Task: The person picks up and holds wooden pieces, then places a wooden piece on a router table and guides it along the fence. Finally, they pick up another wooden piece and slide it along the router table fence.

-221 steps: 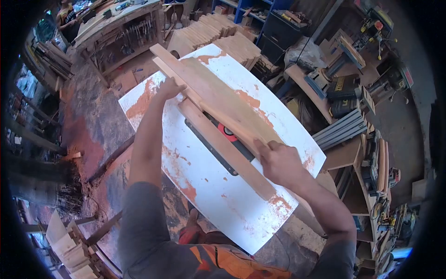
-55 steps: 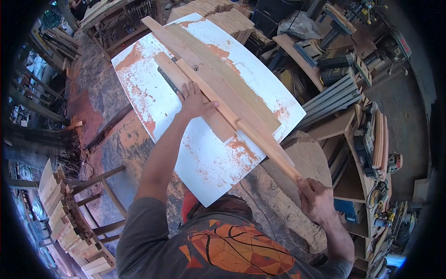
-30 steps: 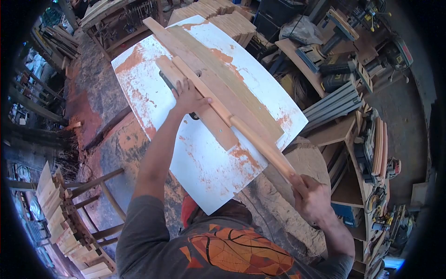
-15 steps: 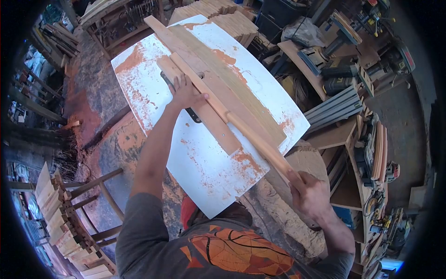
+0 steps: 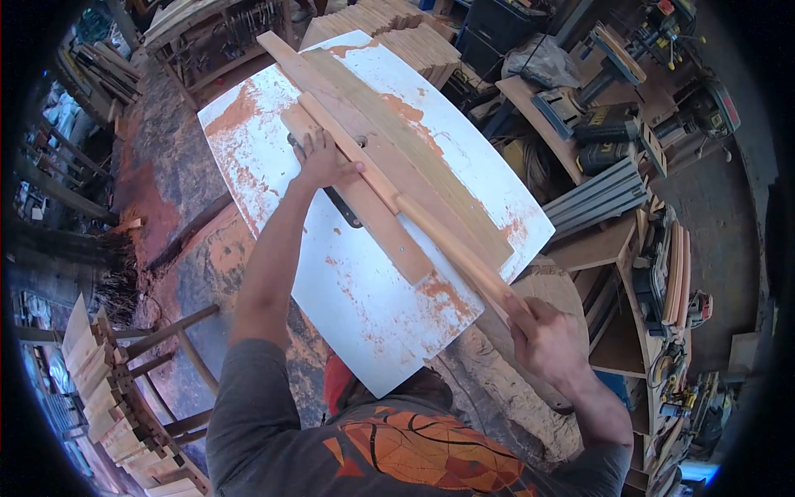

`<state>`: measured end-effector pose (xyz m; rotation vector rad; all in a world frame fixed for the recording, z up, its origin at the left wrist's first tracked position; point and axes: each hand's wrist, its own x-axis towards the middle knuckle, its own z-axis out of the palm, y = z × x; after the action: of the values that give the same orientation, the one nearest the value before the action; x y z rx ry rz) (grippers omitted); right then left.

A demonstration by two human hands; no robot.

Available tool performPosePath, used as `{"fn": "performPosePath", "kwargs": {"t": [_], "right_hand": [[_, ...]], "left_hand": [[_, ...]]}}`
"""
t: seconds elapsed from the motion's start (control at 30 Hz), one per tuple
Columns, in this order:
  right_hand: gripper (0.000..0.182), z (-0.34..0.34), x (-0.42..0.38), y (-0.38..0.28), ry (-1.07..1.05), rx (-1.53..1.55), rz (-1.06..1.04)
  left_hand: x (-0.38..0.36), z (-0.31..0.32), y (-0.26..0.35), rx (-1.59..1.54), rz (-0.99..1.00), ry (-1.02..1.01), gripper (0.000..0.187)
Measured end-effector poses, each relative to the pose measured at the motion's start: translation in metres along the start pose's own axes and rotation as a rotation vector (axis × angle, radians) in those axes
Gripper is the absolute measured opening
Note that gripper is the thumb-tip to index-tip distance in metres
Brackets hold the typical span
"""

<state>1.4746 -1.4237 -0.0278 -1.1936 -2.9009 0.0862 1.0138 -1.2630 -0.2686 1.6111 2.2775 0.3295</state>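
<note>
A narrow wooden strip (image 5: pixel 352 153) lies in the gap between a flat guide board (image 5: pixel 385 232) and a long wooden fence (image 5: pixel 414 174) on a white tabletop (image 5: pixel 348 290). My left hand (image 5: pixel 323 163) rests with fingers spread on the guide board, its thumb reaching to the strip. My right hand (image 5: pixel 548 341) is closed around the near end of a long wooden stick (image 5: pixel 460 253). The stick's far end meets the strip's near end. A dark metal piece (image 5: pixel 344 207) shows beneath the guide board. A small round hole (image 5: pixel 362 142) sits at the fence's edge.
Reddish sawdust (image 5: pixel 443 291) is scattered over the tabletop. Stacked wooden pieces (image 5: pixel 377 29) stand beyond it. Shelves (image 5: pixel 613 331) and power tools (image 5: pixel 609 137) line the right side. At lower left is a pile of cut wood (image 5: pixel 103 406), near a wooden frame (image 5: pixel 195 352).
My right hand and the stick have shifted slightly up and left. The joint between stick and strip has moved the same way. My left hand has moved slightly left.
</note>
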Motion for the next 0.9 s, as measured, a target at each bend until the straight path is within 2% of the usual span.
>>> {"fn": "performPosePath", "kwargs": {"t": [0.07,0.2,0.27,0.37,0.6,0.67,0.9], "right_hand": [[0.051,-0.001,0.003,0.001,-0.104,0.015,0.007],[0.052,0.003,0.01,0.001,-0.102,0.014,0.003],[0.041,0.008,0.013,0.001,0.002,0.02,-0.018],[0.05,0.005,0.017,0.0,-0.12,0.032,0.017],[0.052,0.009,0.03,-0.003,-0.056,0.022,-0.01],[0.052,0.008,0.033,-0.004,-0.065,0.021,-0.011],[0.049,0.011,0.047,-0.008,-0.054,-0.002,-0.017]], "left_hand": [[0.003,-0.001,-0.002,-0.008,0.002,0.021,0.141],[0.007,-0.008,-0.004,0.025,-0.012,-0.003,0.141],[0.01,-0.012,-0.005,0.045,-0.01,-0.002,0.141],[0.012,-0.016,-0.006,0.052,-0.012,-0.002,0.14],[0.022,-0.023,-0.014,0.062,-0.012,0.018,0.139],[0.026,-0.022,-0.018,0.073,0.019,0.077,0.14],[0.037,-0.031,-0.025,0.089,0.009,0.066,0.14]]}}
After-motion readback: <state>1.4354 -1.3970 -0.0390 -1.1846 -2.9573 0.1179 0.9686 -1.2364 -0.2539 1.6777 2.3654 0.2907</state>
